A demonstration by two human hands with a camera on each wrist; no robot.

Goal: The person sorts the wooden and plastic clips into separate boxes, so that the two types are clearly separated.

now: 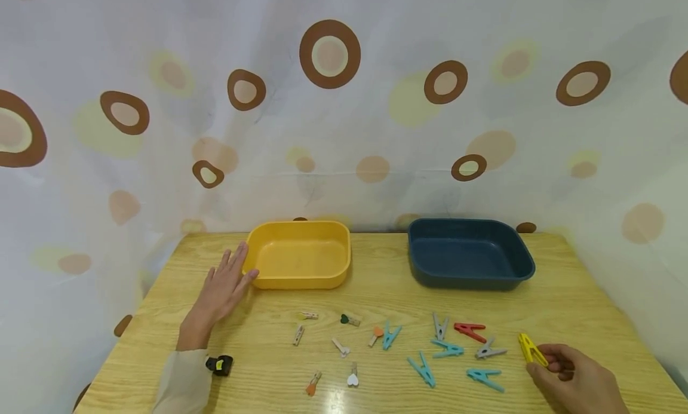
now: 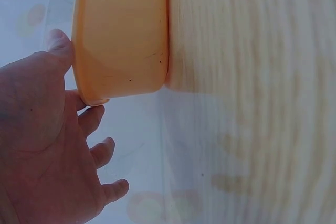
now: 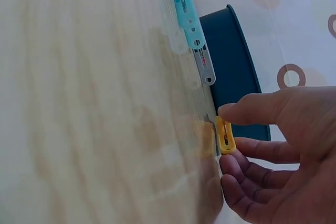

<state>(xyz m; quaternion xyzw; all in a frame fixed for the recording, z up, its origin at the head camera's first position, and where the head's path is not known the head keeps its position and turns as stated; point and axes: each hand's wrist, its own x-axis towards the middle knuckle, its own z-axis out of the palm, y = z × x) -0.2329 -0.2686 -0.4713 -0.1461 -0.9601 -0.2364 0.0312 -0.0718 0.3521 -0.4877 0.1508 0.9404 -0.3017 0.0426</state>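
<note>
At the left end of the yellow basin (image 1: 301, 282), my left hand (image 1: 217, 291) rests against the rim with its fingers extended. The left wrist view has the thumb and index finger at the rim of the same basin (image 2: 121, 35), the other fingers spread apart. On the right, my right hand (image 1: 580, 378) pinches a yellow clothespin (image 1: 529, 347) between thumb and fingers, low over the table. Close to it lie a grey clothespin (image 1: 489, 349), a red clothespin (image 1: 470, 330) and a light blue clothespin (image 1: 485, 378).
A dark blue basin (image 1: 467, 282) stands at the back right of the wooden table (image 1: 378, 264). More plastic clothespins lie in front of it. Several small wooden clothespins, some with hearts (image 1: 352, 379), are scattered before the yellow basin. A patterned curtain (image 1: 376, 121) hangs behind.
</note>
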